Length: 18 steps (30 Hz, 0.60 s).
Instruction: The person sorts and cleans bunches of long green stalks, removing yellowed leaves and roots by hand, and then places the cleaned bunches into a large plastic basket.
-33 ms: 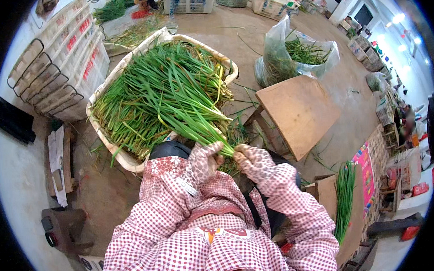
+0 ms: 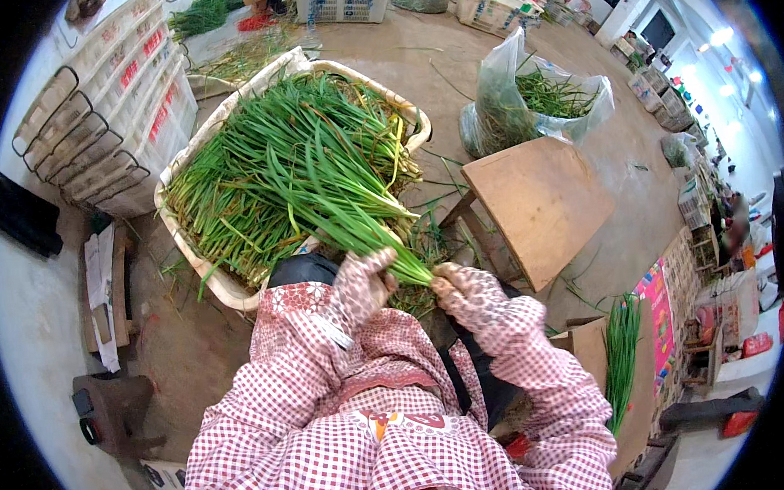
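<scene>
Left hand point(image 2: 363, 285) and right hand point(image 2: 463, 293), in patterned fabric gloves, grip closed on a bunch of long flat green chives point(image 2: 357, 225) at its cut ends. Leaves fan over the near rim of a pale woven basket point(image 2: 205, 273) heaped with more. Fingertips hidden by stalks.

A square brown wooden stool point(image 2: 542, 201) stood near a clear plastic bag of green stalks point(image 2: 534, 102). White plastic crates point(image 2: 102, 108) were stacked at the left, and a flattened cardboard box point(image 2: 586, 350) carried another green bunch point(image 2: 622, 354).

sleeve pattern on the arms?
Red-and-white check on the sleeves; gloves are floral. Head view, the only one.
</scene>
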Each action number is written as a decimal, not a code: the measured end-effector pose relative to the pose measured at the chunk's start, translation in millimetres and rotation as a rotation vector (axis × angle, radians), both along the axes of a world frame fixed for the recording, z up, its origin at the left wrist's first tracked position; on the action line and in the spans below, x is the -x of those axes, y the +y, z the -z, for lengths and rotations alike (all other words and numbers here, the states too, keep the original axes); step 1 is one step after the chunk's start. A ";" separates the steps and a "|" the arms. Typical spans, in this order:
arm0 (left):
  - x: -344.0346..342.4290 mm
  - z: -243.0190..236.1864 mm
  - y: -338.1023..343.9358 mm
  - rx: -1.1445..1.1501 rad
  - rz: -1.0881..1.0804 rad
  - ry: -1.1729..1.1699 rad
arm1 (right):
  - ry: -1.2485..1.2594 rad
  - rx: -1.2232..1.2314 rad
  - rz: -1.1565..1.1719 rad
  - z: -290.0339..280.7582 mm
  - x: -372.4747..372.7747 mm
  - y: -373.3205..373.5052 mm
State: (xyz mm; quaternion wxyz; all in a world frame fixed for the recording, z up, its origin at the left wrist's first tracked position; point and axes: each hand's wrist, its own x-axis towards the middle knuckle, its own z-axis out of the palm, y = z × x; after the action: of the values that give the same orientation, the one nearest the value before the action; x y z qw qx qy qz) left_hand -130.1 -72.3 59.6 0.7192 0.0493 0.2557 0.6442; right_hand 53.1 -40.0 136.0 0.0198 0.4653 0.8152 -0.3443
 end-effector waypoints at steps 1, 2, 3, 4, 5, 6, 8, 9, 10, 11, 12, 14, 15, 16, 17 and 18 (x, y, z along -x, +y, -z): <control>8.7 6.6 7.5 -0.005 -0.084 -0.067 | -0.020 0.017 -0.037 1.0 -18.0 3.5; 23.1 -2.6 13.0 0.132 -0.119 -0.143 | -0.073 0.083 -0.079 -4.6 -35.1 9.4; 40.5 -8.1 18.2 -0.035 -0.126 -0.102 | -0.090 0.112 -0.036 -13.2 -55.7 13.9; 52.8 -14.7 26.3 -0.059 -0.228 -0.126 | -0.335 0.014 -0.172 -24.9 -80.9 24.8; 72.9 -3.1 37.7 -0.139 -0.276 -0.149 | -0.444 -0.061 -0.091 -14.1 -130.7 34.4; 83.8 -14.1 43.8 -0.136 -0.391 -0.194 | -0.695 0.155 0.116 -45.4 -140.4 41.0; 137.5 4.0 48.0 -0.143 -0.581 -0.080 | -1.008 -0.001 0.207 -90.3 -142.8 52.3; 160.7 16.2 48.5 -0.110 -0.610 0.005 | -0.967 -0.345 -0.052 -90.1 -201.8 71.1; 177.0 23.5 44.1 -0.127 -0.609 0.160 | -0.723 -0.391 0.123 -101.5 -218.8 74.8; 178.0 14.4 37.6 0.039 -0.636 0.332 | -0.454 -0.437 0.257 -112.3 -234.5 79.6; 183.2 1.9 26.1 0.211 -0.672 0.521 | 0.019 -0.155 0.775 -146.1 -202.9 75.5; 256.2 59.7 8.4 0.211 -0.222 1.381 | 0.496 -0.199 0.747 -166.6 -179.5 83.3; 231.0 32.5 0.6 0.251 0.122 1.368 | 0.584 -0.279 0.804 -166.0 -177.8 84.6; 214.5 1.6 -13.5 0.372 0.338 1.667 | 0.701 -0.336 0.823 -161.1 -164.6 90.7; 218.3 -5.0 -38.7 0.275 0.324 1.945 | 0.825 -0.387 0.828 -158.5 -148.7 96.8; 221.5 -10.1 -58.6 0.161 0.314 2.216 | 0.898 -0.365 0.727 -153.7 -136.8 103.8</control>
State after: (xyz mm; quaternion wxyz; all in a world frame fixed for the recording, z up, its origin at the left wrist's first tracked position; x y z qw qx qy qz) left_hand -351.5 -130.9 69.7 0.1688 0.5805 0.7861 0.1284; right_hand 189.8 63.8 289.7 -0.5251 0.5193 0.5784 -0.3463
